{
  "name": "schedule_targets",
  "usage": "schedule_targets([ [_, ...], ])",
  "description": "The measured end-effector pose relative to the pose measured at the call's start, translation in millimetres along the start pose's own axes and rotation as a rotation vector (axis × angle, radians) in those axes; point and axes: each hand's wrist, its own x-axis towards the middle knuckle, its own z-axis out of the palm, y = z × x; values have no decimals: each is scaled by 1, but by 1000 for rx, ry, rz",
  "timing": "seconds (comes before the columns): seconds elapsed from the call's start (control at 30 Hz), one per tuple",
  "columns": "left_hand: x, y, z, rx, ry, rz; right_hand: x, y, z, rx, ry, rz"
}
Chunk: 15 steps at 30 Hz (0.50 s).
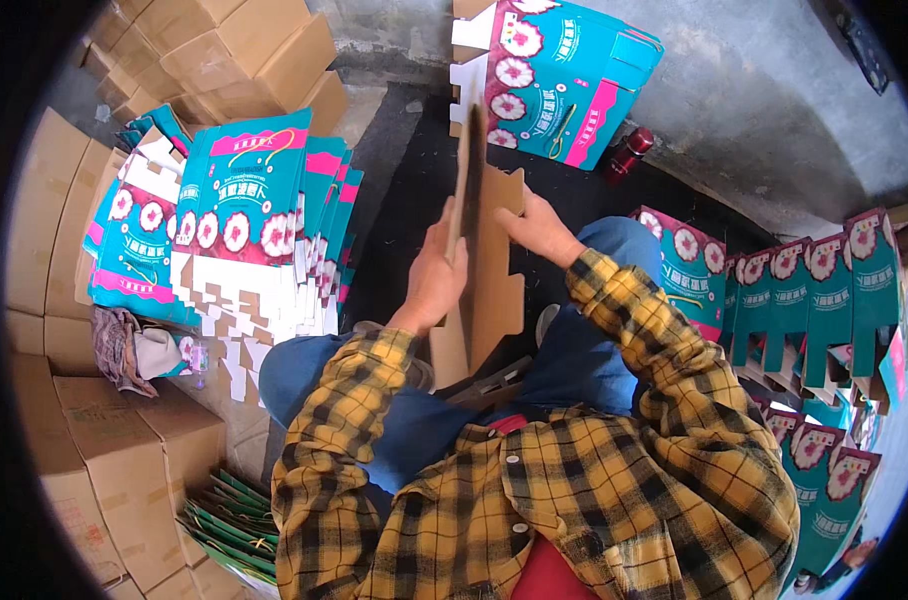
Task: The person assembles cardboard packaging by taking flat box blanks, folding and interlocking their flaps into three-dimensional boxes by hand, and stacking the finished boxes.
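Head view: part-folded brown cardboard carton [495,275] in the pinch of left fingers [456,260] and right fingers [519,228], any contents unclear.

Yellow-and-black plaid cloth shirt [594,490] — with a red undershirt [549,572] and blue trousers [574,352].
Plain brown folded cardboard piece [497,275]; flat rectangular teal cartons [239,178] — pink bands, maroon strips patterned with white rounds.

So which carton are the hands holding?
The brown-sided one in the middle, between left hand and right hand; no hand touches the teal cartons or stacked brown boxes.
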Motion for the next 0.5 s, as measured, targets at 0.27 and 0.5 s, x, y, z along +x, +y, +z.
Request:
schedule_targets([
  [0.27, -20, 1, -35, -29, 4, -4, 76, 24, -75, -83, 205, -62],
  [0.5, -27, 8, -28, 234, -148, 22, 99, 46, -92, -94, 237, 32],
])
